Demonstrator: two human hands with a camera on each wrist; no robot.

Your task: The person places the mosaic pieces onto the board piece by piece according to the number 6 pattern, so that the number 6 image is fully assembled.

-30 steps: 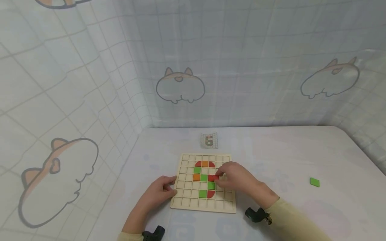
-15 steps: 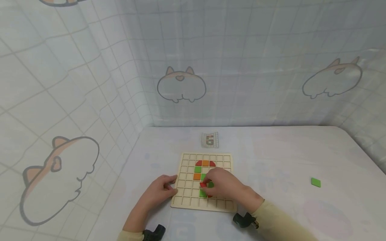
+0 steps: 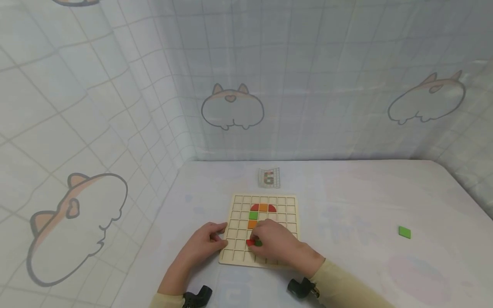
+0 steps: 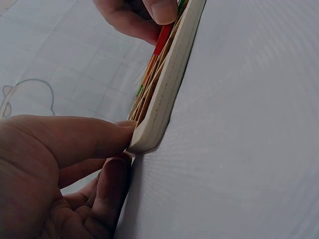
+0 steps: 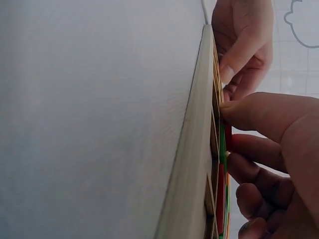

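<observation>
A pale wooden grid board (image 3: pixel 235 234) lies on the table, with red, orange and green tiles in some of its cells. My left hand (image 3: pixel 206 240) holds the board's left edge with thumb and fingertips; in the left wrist view the thumb (image 4: pixel 94 137) lies at the board's corner. Over the board's lower middle, my right hand (image 3: pixel 275 241) pinches a red tile (image 3: pixel 250 242) between thumb and finger. This red tile (image 4: pixel 162 40) sits at the board's surface; whether it is seated in a cell I cannot tell. The right hand hides several cells and tiles.
A small gridded card (image 3: pixel 268 178) with a figure like a 6 lies behind the board. One loose green tile (image 3: pixel 404 232) rests far right on the white-covered table (image 3: pixel 346 205). Curtains printed with cartoon animals (image 3: pixel 233 109) hang around the table.
My right hand has carried the red tile leftward and down across the board, from the middle row to a lower row. The left hand stays at the board's left edge.
</observation>
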